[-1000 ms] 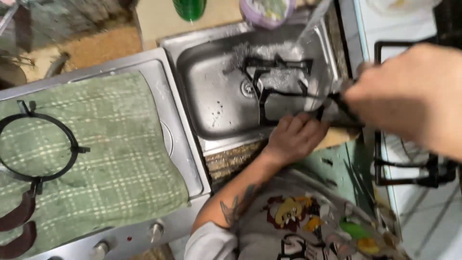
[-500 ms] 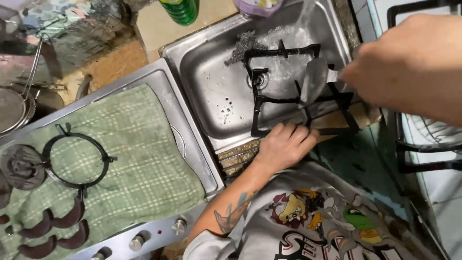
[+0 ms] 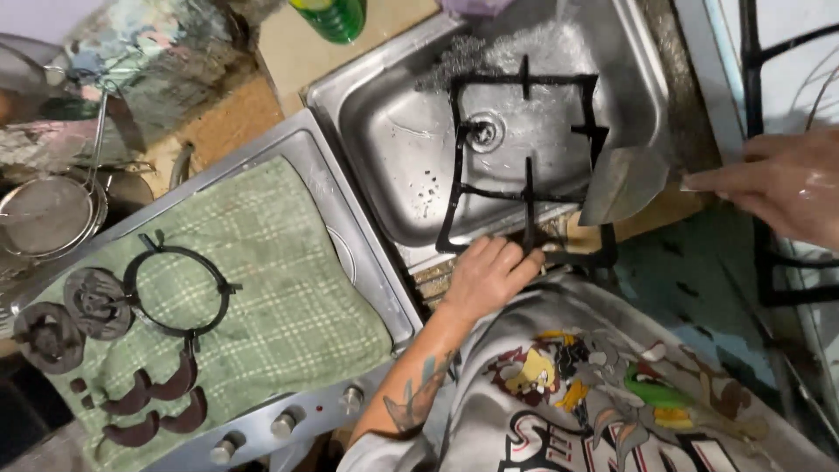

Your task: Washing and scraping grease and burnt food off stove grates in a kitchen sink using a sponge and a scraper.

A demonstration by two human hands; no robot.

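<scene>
Left hand: left hand (image 3: 489, 275) comes up from the lower centre, forearm bent and tattooed, palm down on the near rim of the sink, fingers curled round the near bar of the black stove grate (image 3: 524, 162).
Right hand: right hand (image 3: 778, 179) enters from the right edge, fingers stretched leftward, fingertips pinching the edge of a flat metal plate (image 3: 625, 179); how tight the pinch is, I cannot tell.
Grate: a square black frame lying tilted in the steel sink (image 3: 384, 149), near side propped on the front rim, far side down in the basin; one inner prong runs from the near bar toward the drain (image 3: 481, 133).
Metal plate: leans at the sink's right side, just beside the grate's right bar.
Water: a stream falls on the grate's far right corner.
Left counter: green checked cloth (image 3: 262, 288) spread over a stovetop, a black ring (image 3: 179, 288) and burner caps (image 3: 92, 301) resting on it.
Far edge: green bottle (image 3: 332, 16) beyond the sink.
</scene>
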